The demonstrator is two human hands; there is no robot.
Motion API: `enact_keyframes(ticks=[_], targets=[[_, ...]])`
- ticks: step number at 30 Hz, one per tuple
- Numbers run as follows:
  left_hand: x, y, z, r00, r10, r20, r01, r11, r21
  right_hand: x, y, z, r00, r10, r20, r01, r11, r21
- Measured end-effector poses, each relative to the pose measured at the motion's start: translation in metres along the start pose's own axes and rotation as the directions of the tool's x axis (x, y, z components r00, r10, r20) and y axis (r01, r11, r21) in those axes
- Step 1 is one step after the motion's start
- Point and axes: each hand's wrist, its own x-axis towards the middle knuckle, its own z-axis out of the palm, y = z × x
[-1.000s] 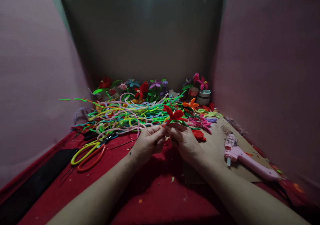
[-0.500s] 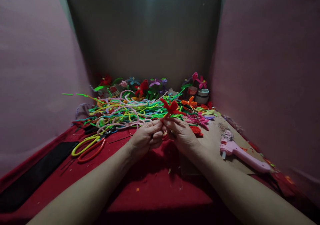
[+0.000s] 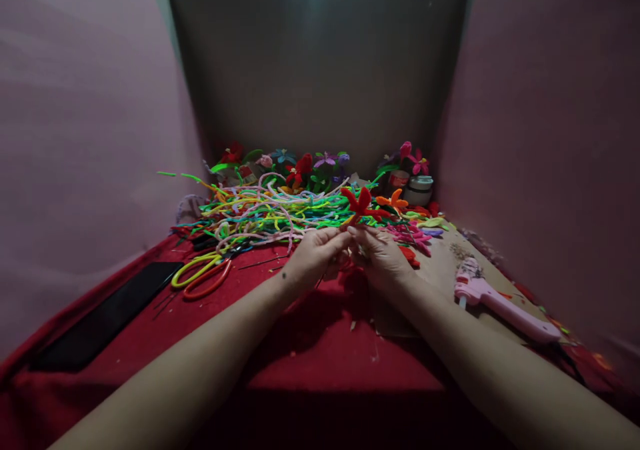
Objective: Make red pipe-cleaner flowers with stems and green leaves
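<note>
A red pipe-cleaner flower [image 3: 358, 203] stands up from between my fingertips, its petals spread above the knuckles. My left hand [image 3: 323, 255] is closed in a pinch at the flower's base. Pressed against it, my right hand [image 3: 379, 253] pinches the same spot, fingers bent. The stem below the petals is mostly hidden by the fingers. Behind the hands lies a heap of coloured pipe cleaners [image 3: 265, 217], and an orange flower [image 3: 393, 201] rests just beyond my right hand.
Scissors [image 3: 203, 275] with yellow and red handles lie left, beside a black phone [image 3: 110, 313]. At right, a pink glue gun [image 3: 505, 303] sits on a cardboard sheet [image 3: 440, 270]. Finished flowers [image 3: 300, 168] and a lidded jar [image 3: 419, 189] line the back, between pink side walls [image 3: 75, 117].
The whole scene has shifted right and slightly up as the head turned. My left wrist has rotated, showing more of the back of the hand; both hands still pinch the red flower.
</note>
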Motion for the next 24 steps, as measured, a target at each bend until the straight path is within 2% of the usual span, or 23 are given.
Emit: enact_keyframes(ticks=[2, 5, 7, 9, 14, 17, 19, 21, 24], targets=[[0.0, -0.003, 0.003, 0.978, 0.164, -0.128, -0.119, 0.946, 0.303, 0.0, 0.004, 0.0, 1.0, -0.022, -0.007, 0.021, 1.0, -0.004], [0.0, -0.01, 0.001, 0.917, 0.367, -0.157, -0.2, 0.762, 0.616, 0.001, 0.01, 0.001, 0.997, -0.081, 0.008, 0.081, 0.997, 0.001], [0.001, -0.013, -0.001, 0.909, 0.39, -0.15, -0.187, 0.7, 0.689, 0.002, 0.012, 0.002, 0.993, -0.116, -0.013, 0.116, 0.993, -0.004], [0.001, -0.014, -0.003, 0.918, 0.363, -0.158, -0.154, 0.695, 0.702, 0.002, 0.013, 0.004, 0.988, -0.143, -0.054, 0.143, 0.99, -0.005], [0.001, -0.014, -0.007, 0.912, 0.34, -0.232, -0.101, 0.731, 0.675, 0.001, 0.015, 0.009, 0.984, -0.153, -0.089, 0.155, 0.988, 0.017], [0.001, -0.012, -0.008, 0.908, 0.343, -0.24, -0.116, 0.757, 0.643, 0.0, 0.016, 0.011, 0.99, -0.133, -0.049, 0.135, 0.99, 0.032], [0.001, -0.009, -0.007, 0.928, 0.259, -0.27, -0.089, 0.853, 0.514, 0.0, 0.015, 0.011, 0.99, -0.138, -0.021, 0.139, 0.99, 0.03], [0.001, -0.004, -0.004, 0.951, 0.111, -0.288, -0.018, 0.952, 0.307, 0.001, 0.013, 0.011, 0.99, -0.135, -0.037, 0.135, 0.991, 0.0], [0.001, 0.002, -0.003, 0.966, -0.057, -0.252, 0.072, 0.996, 0.05, 0.001, 0.009, 0.009, 0.991, -0.121, -0.056, 0.115, 0.988, -0.104]])
